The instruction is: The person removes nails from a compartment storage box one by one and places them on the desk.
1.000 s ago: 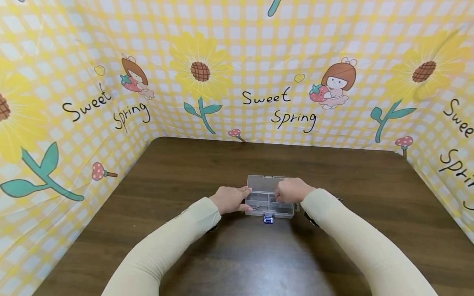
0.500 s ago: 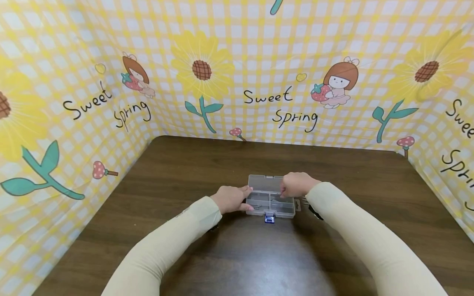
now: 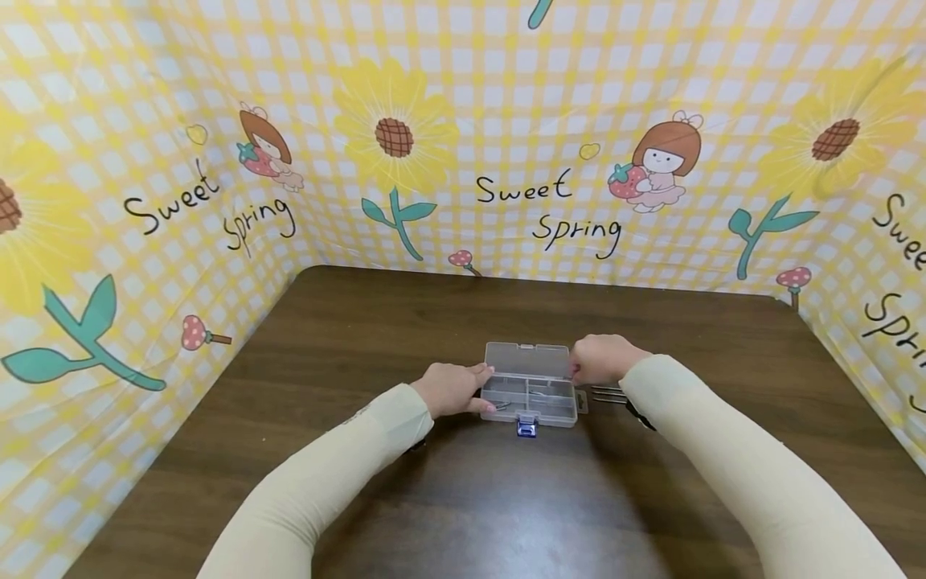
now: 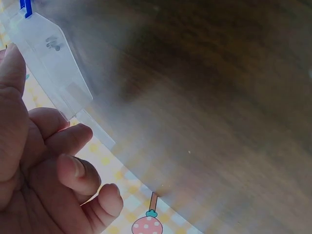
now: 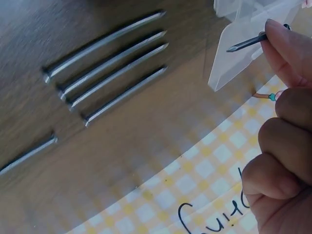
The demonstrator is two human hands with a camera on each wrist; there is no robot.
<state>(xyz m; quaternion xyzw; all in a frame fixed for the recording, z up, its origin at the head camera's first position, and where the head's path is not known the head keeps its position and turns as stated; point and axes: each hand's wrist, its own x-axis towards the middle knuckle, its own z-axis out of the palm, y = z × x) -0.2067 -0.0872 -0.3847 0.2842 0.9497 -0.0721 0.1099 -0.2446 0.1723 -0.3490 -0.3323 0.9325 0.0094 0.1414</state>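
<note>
A clear plastic compartment box [image 3: 551,411] stands with its lid [image 3: 526,359] raised toward the back and a blue latch [image 3: 526,427] at its front. Small metal pieces lie in its front-left and back-right compartments. My left hand [image 3: 452,389] holds the box's left end between thumb and fingers; in the left wrist view the other fingers curl loosely beside it. My right hand [image 3: 606,359], just past the box's right end, pinches a short nail [image 5: 246,44] between thumb and forefinger, point outward. The other fingers of that hand are folded in.
Several longer nails [image 5: 122,95] lie side by side on the brown wooden table [image 3: 362,322], right of the box and partly under my right forearm. One more nail [image 5: 29,154] lies apart. A yellow checked cloth [image 3: 434,96] hangs around the back and sides.
My right hand has drawn out of the box's back-right compartment and moved right, past its edge, uncovering the lid and the nails on the table. My left hand stays put.
</note>
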